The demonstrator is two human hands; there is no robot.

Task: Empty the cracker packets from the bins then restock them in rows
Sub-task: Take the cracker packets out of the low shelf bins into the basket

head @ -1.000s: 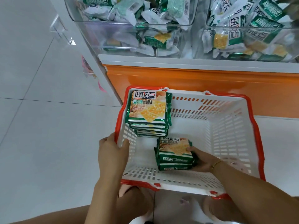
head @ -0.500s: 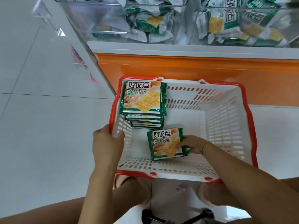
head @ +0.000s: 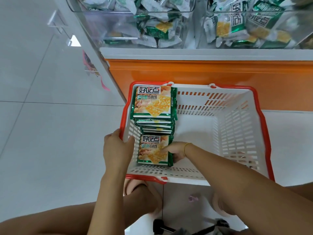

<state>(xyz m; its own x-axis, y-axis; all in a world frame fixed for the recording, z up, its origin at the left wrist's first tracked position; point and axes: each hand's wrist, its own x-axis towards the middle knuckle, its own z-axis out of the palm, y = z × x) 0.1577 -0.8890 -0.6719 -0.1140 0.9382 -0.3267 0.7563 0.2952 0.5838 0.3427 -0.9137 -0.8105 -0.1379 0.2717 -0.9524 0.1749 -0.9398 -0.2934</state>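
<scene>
A white basket with a red rim (head: 264, 126) stands on the floor below the shelf. A tall stack of green cracker packets (head: 154, 102) fills its far left corner. In front of that stack, in the near left corner, lies a short pile of packets (head: 152, 148). My right hand (head: 174, 150) grips this pile at its right edge, thumb on the top packet. My left hand (head: 116, 148) holds the basket's left rim, thumb inside the wall. Two clear bins (head: 135, 31) (head: 254, 29) on the shelf hold several loose packets.
An orange shelf front (head: 203, 77) with a white ledge stands behind the basket. The basket's right half shows bare white floor. Pale tiled floor spreads to the left. My knees and slippered feet (head: 135, 189) are under the basket's near edge, with a dark stand below.
My right hand has slid the short pile of packets from the basket's middle leftward into the near left corner, squaring it up behind the tall stack. My left hand stays on the rim.
</scene>
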